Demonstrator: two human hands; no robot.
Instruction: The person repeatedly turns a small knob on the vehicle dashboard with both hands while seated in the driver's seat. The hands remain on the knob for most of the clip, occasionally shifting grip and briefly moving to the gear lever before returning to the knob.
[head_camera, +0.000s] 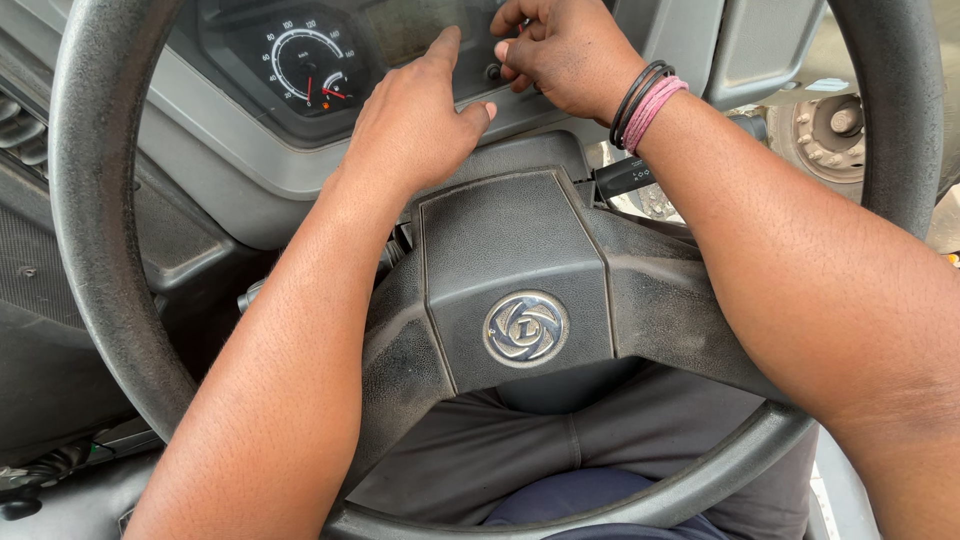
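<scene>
Both my arms reach through a large black steering wheel (95, 250) toward the grey instrument panel (230, 140) behind it. My left hand (415, 120) lies on the panel's lower edge with the index finger stretched out onto the gauge glass and the thumb spread. My right hand (560, 50), with black and pink bands on the wrist, has its fingers curled in at small knobs on the panel; whether it grips one is hidden. A round dial with a red needle (310, 65) sits left of my left hand. The wheel's hub (520, 280) carries a round metal emblem.
A black stalk lever (625, 178) sticks out under my right wrist. Another lever (250, 295) shows left of the column. A wheel hub of another vehicle (830, 125) is visible outside at the upper right. My lap in grey fabric (560, 450) is below the wheel.
</scene>
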